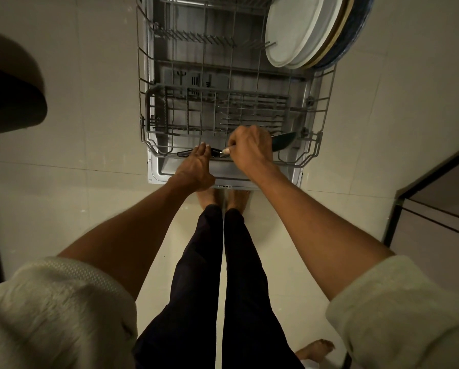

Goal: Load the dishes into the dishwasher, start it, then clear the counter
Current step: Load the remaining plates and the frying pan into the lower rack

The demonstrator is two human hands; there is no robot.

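Pale tiled floor (63, 182); open dishwasher with grey wire lower rack (233, 75) pulled out over the door. Far right of rack: large round plates (297, 30), white, cream and dark blue, standing on edge. Near rail: grey wire cutlery basket (196, 110). Right hand (249, 147), grip curled round a dark-bladed knife (284, 141), blade pointing right. Left hand (196, 166), fingertips pinching dark-handled utensils (193, 152) lying along the front rail, just beside the right hand.
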